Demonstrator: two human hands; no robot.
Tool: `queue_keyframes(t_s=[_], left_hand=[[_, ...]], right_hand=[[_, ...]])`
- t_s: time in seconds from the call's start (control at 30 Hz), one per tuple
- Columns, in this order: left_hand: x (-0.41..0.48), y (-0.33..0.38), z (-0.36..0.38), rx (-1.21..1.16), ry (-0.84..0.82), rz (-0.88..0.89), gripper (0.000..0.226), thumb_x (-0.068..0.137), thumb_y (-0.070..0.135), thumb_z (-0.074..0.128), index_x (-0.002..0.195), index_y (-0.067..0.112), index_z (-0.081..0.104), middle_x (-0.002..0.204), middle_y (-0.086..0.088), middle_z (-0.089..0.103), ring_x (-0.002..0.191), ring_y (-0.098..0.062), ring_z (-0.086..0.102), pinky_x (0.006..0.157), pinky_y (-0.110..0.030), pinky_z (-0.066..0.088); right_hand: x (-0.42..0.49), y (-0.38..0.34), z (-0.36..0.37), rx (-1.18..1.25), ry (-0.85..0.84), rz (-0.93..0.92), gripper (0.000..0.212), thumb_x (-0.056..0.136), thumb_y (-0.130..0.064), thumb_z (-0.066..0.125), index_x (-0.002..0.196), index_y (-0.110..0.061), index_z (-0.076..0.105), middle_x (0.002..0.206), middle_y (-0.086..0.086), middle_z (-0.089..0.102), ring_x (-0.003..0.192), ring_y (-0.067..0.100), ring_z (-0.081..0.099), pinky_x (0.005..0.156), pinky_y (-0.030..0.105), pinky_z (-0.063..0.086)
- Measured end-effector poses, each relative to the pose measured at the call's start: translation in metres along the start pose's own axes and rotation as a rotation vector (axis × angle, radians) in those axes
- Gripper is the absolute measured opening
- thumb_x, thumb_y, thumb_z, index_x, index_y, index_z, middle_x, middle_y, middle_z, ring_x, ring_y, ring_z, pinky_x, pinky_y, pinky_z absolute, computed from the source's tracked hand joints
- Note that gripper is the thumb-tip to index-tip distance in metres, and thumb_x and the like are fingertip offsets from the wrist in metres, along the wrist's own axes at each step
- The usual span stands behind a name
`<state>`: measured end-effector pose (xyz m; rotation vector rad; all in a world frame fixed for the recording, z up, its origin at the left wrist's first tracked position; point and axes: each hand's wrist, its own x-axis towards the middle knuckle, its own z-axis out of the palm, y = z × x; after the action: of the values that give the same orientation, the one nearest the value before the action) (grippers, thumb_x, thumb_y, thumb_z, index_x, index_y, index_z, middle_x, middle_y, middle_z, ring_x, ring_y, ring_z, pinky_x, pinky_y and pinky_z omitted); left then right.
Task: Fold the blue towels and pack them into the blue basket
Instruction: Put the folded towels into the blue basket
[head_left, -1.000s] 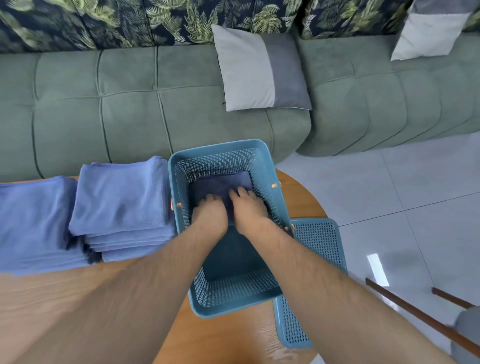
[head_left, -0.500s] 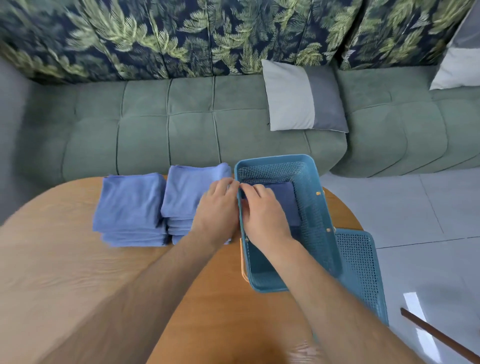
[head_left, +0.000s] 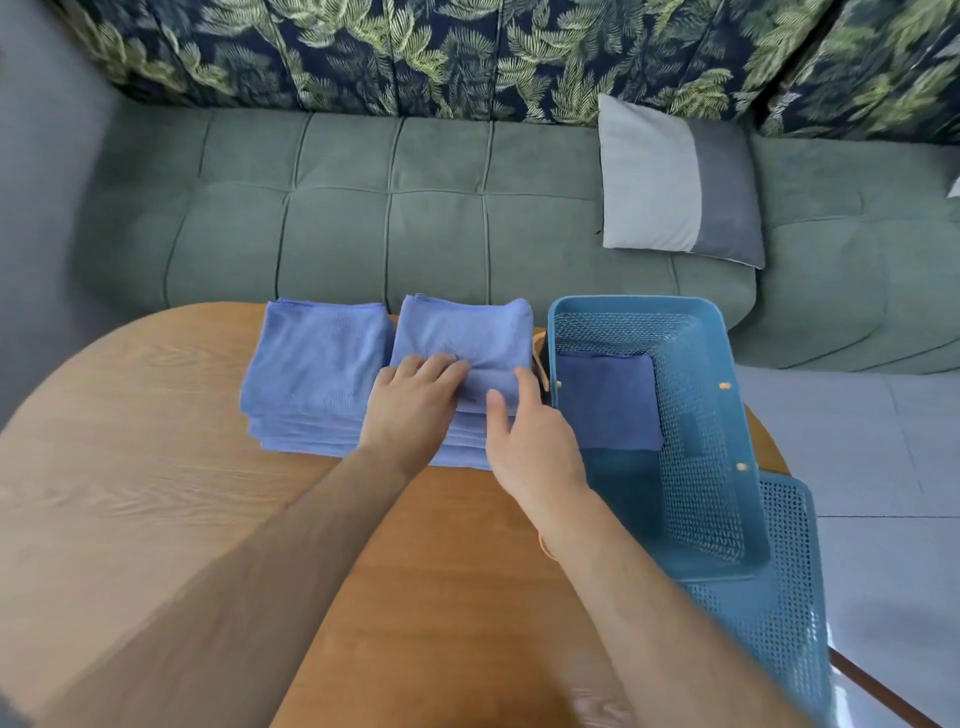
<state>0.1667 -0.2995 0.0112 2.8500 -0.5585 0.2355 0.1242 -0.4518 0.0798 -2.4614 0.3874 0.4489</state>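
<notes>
The fingers of the left hand are laid, slightly bent, on the top towel of the nearer stack, where the cloth is bunched into a small ridge just ahead of them. Whether a pinch is closed there cannot be told, since the thumb is hidden. The fingers of the right hand are spread and relaxed with nothing held, and the forefinger is brought to the 3 o'clock edge of the same towel. This stack and a second stack just beside it at 9 o'clock are set at the 12 o'clock side of the wooden surface, and every towel in them appears already folded. The blue basket is placed just beside the nearer stack, at about 2 o'clock on the surface, and a single folded towel is seen lying flat in its far half, with the near half bare. The folding is therefore judged largely done and the packing barely begun, with both stacks left to be moved across. The step in hand is judged to be lifting the next towel.
</notes>
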Motion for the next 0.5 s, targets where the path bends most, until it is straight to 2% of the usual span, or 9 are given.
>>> queue_keyframes(t_s=[0.1, 0.17, 0.23, 0.3, 0.37, 0.43, 0.5], left_hand=[[-0.01, 0.002, -0.01, -0.031, 0.011, 0.014, 0.03, 0.093, 0.016, 0.056, 0.121, 0.022, 0.065, 0.116, 0.009, 0.067, 0.091, -0.025, 0.064, 0.067, -0.037, 0.044], [-0.02, 0.005, -0.018, -0.078, -0.009, 0.022, 0.031, 0.095, 0.021, 0.054, 0.125, 0.024, 0.063, 0.12, 0.01, 0.065, 0.096, -0.024, 0.062, 0.07, -0.042, 0.048], [-0.03, 0.008, -0.022, -0.192, -0.057, -0.053, 0.034, 0.095, 0.031, 0.056, 0.128, 0.029, 0.062, 0.13, 0.01, 0.06, 0.11, -0.023, 0.057, 0.084, -0.042, 0.049], [-0.042, 0.013, -0.026, -0.383, -0.114, -0.247, 0.039, 0.092, 0.048, 0.059, 0.128, 0.036, 0.061, 0.142, 0.008, 0.048, 0.128, -0.02, 0.044, 0.102, -0.037, 0.04], [-0.048, 0.019, -0.034, -0.61, -0.106, -0.482, 0.042, 0.087, 0.062, 0.058, 0.124, 0.042, 0.062, 0.144, 0.009, 0.038, 0.135, -0.013, 0.033, 0.11, -0.034, 0.036], [-0.048, 0.029, -0.042, -0.803, -0.088, -0.699, 0.035, 0.089, 0.059, 0.06, 0.121, 0.045, 0.061, 0.14, 0.01, 0.038, 0.134, -0.006, 0.035, 0.109, -0.035, 0.042], [-0.043, 0.042, -0.052, -0.962, -0.113, -0.907, 0.026, 0.091, 0.051, 0.064, 0.116, 0.047, 0.062, 0.133, 0.006, 0.047, 0.125, -0.008, 0.049, 0.101, -0.032, 0.048]], right_hand=[[0.006, -0.006, -0.002, 0.36, 0.049, 0.069, 0.051, 0.104, -0.048, 0.043, 0.151, -0.029, 0.038, 0.132, 0.003, 0.061, 0.12, 0.021, 0.056, 0.096, 0.035, 0.044], [0.017, -0.007, -0.003, 0.498, 0.029, 0.112, 0.048, 0.101, -0.042, 0.052, 0.147, -0.035, 0.043, 0.134, -0.006, 0.057, 0.116, 0.011, 0.052, 0.094, 0.028, 0.042], [0.023, -0.007, -0.007, 0.59, -0.02, 0.127, 0.049, 0.096, -0.026, 0.055, 0.143, -0.04, 0.047, 0.128, -0.008, 0.059, 0.106, 0.011, 0.06, 0.087, 0.03, 0.052], [0.022, -0.007, -0.012, 0.708, -0.058, 0.138, 0.055, 0.092, -0.013, 0.053, 0.14, -0.04, 0.051, 0.123, -0.011, 0.058, 0.092, 0.008, 0.066, 0.078, 0.035, 0.062], [0.017, -0.004, -0.018, 0.809, -0.055, 0.143, 0.058, 0.091, -0.006, 0.053, 0.14, -0.038, 0.053, 0.122, -0.015, 0.055, 0.085, 0.004, 0.066, 0.066, 0.031, 0.063], [0.009, 0.003, -0.023, 0.885, -0.053, 0.136, 0.059, 0.091, -0.004, 0.055, 0.139, -0.038, 0.054, 0.126, -0.014, 0.056, 0.09, 0.007, 0.065, 0.061, 0.026, 0.059], [-0.002, 0.013, -0.028, 0.928, -0.069, 0.119, 0.061, 0.091, -0.004, 0.057, 0.139, -0.04, 0.054, 0.133, -0.015, 0.055, 0.099, 0.008, 0.064, 0.061, 0.024, 0.057]])
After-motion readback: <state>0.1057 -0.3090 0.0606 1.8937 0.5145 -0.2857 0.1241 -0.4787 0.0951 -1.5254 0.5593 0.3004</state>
